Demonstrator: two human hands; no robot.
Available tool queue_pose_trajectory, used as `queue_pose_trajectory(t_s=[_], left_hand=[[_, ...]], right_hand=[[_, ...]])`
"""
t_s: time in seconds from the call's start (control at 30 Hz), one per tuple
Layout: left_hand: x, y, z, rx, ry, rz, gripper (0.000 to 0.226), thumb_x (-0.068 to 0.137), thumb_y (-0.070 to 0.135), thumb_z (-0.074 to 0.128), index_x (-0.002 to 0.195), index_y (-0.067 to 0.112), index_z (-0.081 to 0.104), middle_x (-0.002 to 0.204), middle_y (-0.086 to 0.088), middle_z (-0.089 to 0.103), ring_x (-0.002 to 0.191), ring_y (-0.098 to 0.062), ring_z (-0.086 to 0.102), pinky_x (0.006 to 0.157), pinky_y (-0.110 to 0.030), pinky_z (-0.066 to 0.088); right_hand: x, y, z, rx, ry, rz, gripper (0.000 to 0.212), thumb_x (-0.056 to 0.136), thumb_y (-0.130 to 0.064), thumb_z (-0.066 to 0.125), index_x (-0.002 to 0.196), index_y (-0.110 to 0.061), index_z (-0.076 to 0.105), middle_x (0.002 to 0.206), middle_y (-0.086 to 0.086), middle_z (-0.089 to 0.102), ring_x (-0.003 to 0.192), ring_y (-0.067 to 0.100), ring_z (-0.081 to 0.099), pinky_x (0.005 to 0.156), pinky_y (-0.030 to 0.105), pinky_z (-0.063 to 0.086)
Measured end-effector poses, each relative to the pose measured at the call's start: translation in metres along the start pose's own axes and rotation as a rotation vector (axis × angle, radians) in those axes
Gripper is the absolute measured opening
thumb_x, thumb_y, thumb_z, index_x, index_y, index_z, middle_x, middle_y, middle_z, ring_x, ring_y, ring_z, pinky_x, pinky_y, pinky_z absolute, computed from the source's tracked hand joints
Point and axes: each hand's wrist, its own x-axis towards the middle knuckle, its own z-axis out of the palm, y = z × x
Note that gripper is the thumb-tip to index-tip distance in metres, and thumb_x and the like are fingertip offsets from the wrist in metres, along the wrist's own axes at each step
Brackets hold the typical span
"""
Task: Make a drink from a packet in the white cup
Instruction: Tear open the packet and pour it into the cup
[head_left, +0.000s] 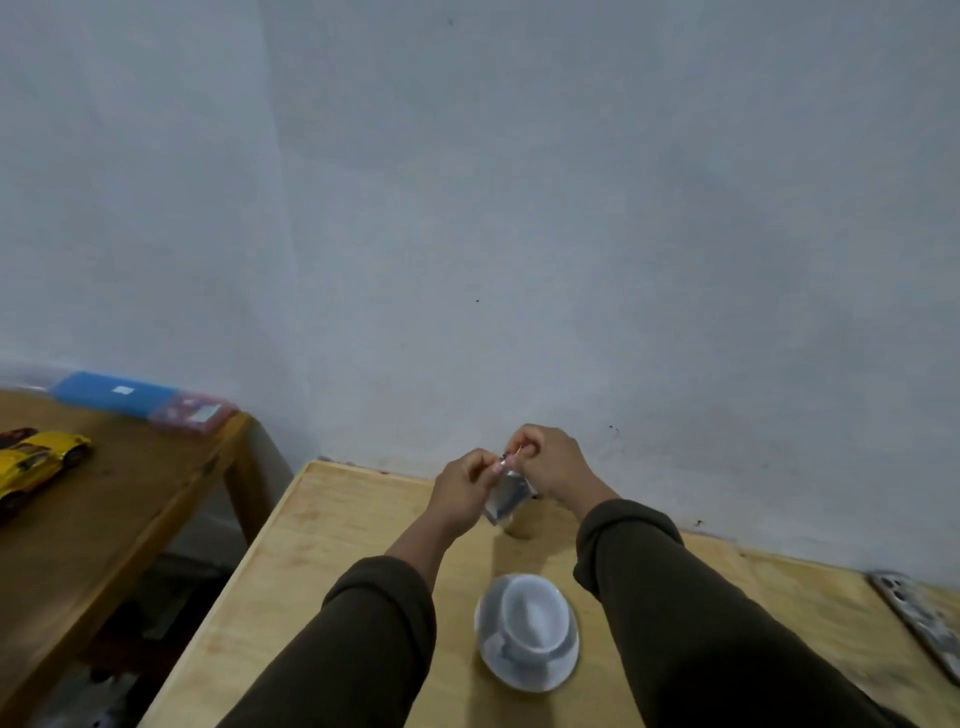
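A white cup (535, 618) stands on a white saucer (519, 673) on the light wooden table (332, 561), between my two forearms. Above the far part of the table I hold a small silvery packet (506, 496) upright. My left hand (462, 488) pinches its top edge on the left. My right hand (550, 462) pinches the same top edge on the right. The packet hangs beyond the cup, not over it. Both sleeves are dark brown.
A small object (519, 527) stands on the table just behind the packet, mostly hidden. A phone (922, 621) lies at the table's right edge. A darker side table (119, 499) on the left holds a yellow toy car (36, 462) and flat plastic boxes (140, 400). A wall is close behind.
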Motion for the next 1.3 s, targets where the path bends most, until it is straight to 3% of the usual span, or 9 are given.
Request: queue_pose_trajectory(t_s=[0.17,0.3,0.43,0.63,0.83,0.97,1.07,1.2,1.3], left_hand=[[-0.006,0.009,0.015,0.010,0.053,-0.001,0.020,0.097,0.024,0.046,0.088,0.020,0.064,0.090,-0.004,0.066,0.088,-0.024,0.060,0.082,-0.039,0.050],[-0.010,0.012,0.027,-0.021,0.072,-0.029,0.028,0.098,0.024,0.044,0.093,0.011,0.067,0.089,-0.005,0.065,0.083,-0.020,0.056,0.076,-0.032,0.045],[-0.013,0.014,0.035,-0.095,0.103,-0.093,0.026,0.096,0.023,0.046,0.086,0.015,0.069,0.083,-0.003,0.065,0.080,-0.018,0.054,0.075,-0.032,0.044],[-0.014,0.013,0.036,-0.147,0.095,-0.140,0.026,0.095,0.024,0.047,0.081,0.017,0.068,0.081,0.000,0.064,0.081,-0.017,0.054,0.075,-0.031,0.044],[-0.012,0.009,0.036,-0.219,0.212,-0.243,0.028,0.092,0.015,0.044,0.074,0.016,0.065,0.086,-0.008,0.066,0.084,-0.024,0.059,0.073,-0.036,0.049],[-0.012,0.006,0.033,-0.241,0.296,-0.316,0.031,0.092,0.015,0.045,0.068,0.018,0.064,0.076,0.000,0.065,0.076,-0.018,0.057,0.069,-0.029,0.048],[-0.012,0.003,0.033,-0.267,0.324,-0.350,0.034,0.092,0.015,0.045,0.065,0.022,0.064,0.082,-0.004,0.067,0.084,-0.024,0.060,0.076,-0.036,0.055],[-0.012,-0.005,0.037,-0.236,0.294,-0.392,0.034,0.090,0.021,0.044,0.066,0.021,0.069,0.096,-0.011,0.074,0.095,-0.031,0.065,0.086,-0.047,0.058],[-0.015,-0.009,0.043,-0.213,0.227,-0.408,0.033,0.089,0.022,0.044,0.070,0.013,0.070,0.090,-0.017,0.074,0.082,-0.031,0.066,0.079,-0.044,0.060]], right_hand=[[-0.004,0.012,-0.009,0.048,-0.004,-0.001,0.013,0.081,-0.006,0.066,0.073,-0.016,0.065,0.067,-0.005,0.059,0.065,0.010,0.054,0.056,0.016,0.042],[-0.007,0.024,-0.013,0.078,-0.002,-0.012,0.016,0.081,-0.006,0.068,0.070,-0.018,0.063,0.067,-0.006,0.058,0.065,0.008,0.052,0.059,0.015,0.040],[-0.012,0.031,-0.010,0.027,0.043,-0.078,0.019,0.080,-0.002,0.064,0.070,-0.018,0.061,0.072,-0.008,0.053,0.070,0.009,0.049,0.056,0.002,0.036],[-0.018,0.033,-0.003,0.007,0.054,-0.173,0.021,0.081,-0.001,0.061,0.071,-0.019,0.058,0.084,-0.001,0.056,0.081,0.014,0.050,0.072,0.021,0.037],[-0.027,0.031,0.003,-0.022,0.022,-0.240,0.007,0.081,-0.003,0.063,0.080,-0.008,0.069,0.075,-0.013,0.044,0.084,0.013,0.045,0.072,0.018,0.035],[-0.039,0.035,0.004,-0.005,-0.039,-0.194,0.004,0.081,-0.006,0.068,0.083,-0.008,0.070,0.085,-0.002,0.050,0.080,0.016,0.051,0.075,0.021,0.042],[-0.048,0.039,0.002,0.013,-0.080,-0.172,0.004,0.080,-0.005,0.069,0.080,-0.010,0.069,0.082,-0.005,0.049,0.082,0.015,0.050,0.071,0.017,0.039],[-0.057,0.049,-0.001,-0.018,-0.112,-0.147,0.007,0.081,-0.006,0.068,0.078,-0.012,0.066,0.092,-0.001,0.051,0.089,0.016,0.051,0.081,0.025,0.041],[-0.061,0.056,-0.002,-0.078,-0.088,-0.146,0.010,0.081,-0.006,0.067,0.075,-0.013,0.062,0.097,-0.003,0.050,0.094,0.016,0.051,0.087,0.028,0.042]])
